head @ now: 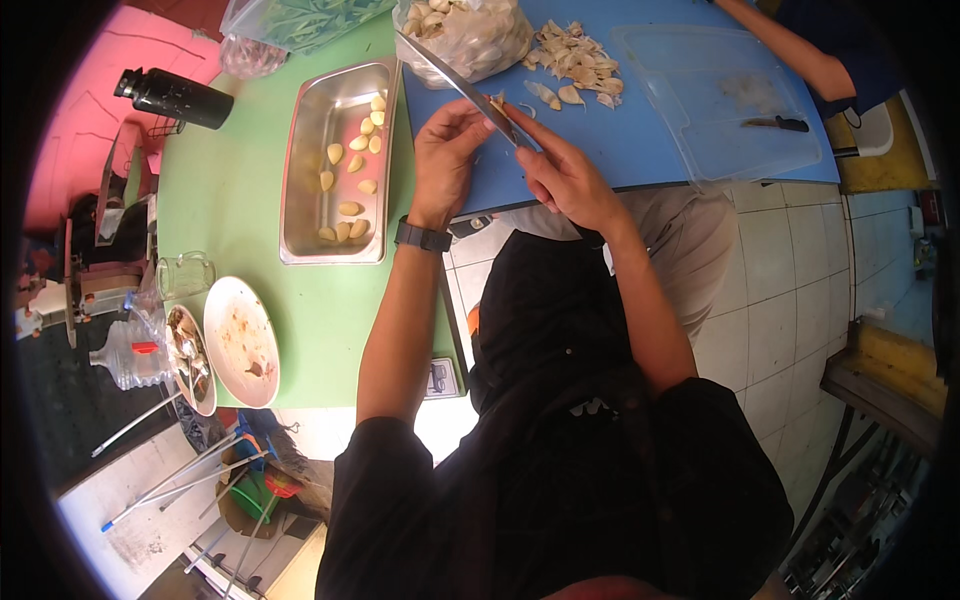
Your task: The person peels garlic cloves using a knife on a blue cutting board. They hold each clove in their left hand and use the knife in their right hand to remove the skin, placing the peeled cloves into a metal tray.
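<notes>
My right hand (562,176) grips a kitchen knife (457,79) by its handle end, its blade slanting up to the left. Close against the blade, my left hand (450,154) pinches a garlic clove (498,101), mostly hidden by the knife and fingers. Left of that hand, a rectangular stainless steel pan (304,217) holds several peeled garlic cloves (335,154). Beyond the knife tip stands a clear plastic bag of unpeeled garlic (480,45). A heap of garlic skins (577,60) lies to its right on the blue tabletop (637,142).
A clear plastic tray or lid (675,112) lies at right, with another knife (780,124) on it. Another person's arm (795,45) reaches in at top right. A black bottle (176,97), a glass mug (186,276) and used plates (240,337) are on the green tabletop (322,315).
</notes>
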### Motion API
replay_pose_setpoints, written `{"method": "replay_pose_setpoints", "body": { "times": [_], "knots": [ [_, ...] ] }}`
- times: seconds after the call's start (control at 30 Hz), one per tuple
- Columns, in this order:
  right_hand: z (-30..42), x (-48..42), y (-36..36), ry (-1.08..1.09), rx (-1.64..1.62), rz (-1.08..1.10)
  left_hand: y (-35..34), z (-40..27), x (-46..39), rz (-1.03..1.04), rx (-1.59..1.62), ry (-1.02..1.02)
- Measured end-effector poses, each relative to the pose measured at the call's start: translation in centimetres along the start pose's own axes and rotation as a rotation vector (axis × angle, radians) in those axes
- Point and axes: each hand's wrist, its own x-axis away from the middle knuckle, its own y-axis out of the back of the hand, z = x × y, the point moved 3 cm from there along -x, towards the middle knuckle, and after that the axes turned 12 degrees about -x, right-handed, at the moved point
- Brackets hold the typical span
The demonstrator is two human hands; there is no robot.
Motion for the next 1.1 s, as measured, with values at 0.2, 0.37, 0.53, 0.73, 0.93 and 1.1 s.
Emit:
{"method": "replay_pose_setpoints", "body": {
  "times": [0.2, 0.37, 0.53, 0.73, 0.93, 1.1],
  "knots": [
    [-0.03, 0.05, -0.07, 0.018, 0.015, -0.045, 0.3, 0.28, -0.09, -0.017, -0.014, -0.004],
    [-0.2, 0.02, 0.04, 0.028, -0.032, -0.066, 0.12, 0.14, -0.07, -0.034, -0.01, 0.046],
    [-0.23, -0.02, -0.03, 0.023, -0.08, -0.093, -0.09, -0.26, 0.03, -0.027, 0.021, 0.067],
    [-0.22, -0.07, -0.05, 0.02, -0.097, -0.086, -0.09, -0.34, 0.0, -0.014, 0.045, 0.08],
    [-0.56, -0.16, -0.18, 0.059, -0.007, -0.098, -0.13, 0.18, -0.07, -0.022, -0.055, -0.013],
    [-0.43, 0.01, -0.21, 0.028, -0.058, -0.088, 0.19, 0.36, -0.11, -0.02, -0.071, -0.001]
  ]
}}
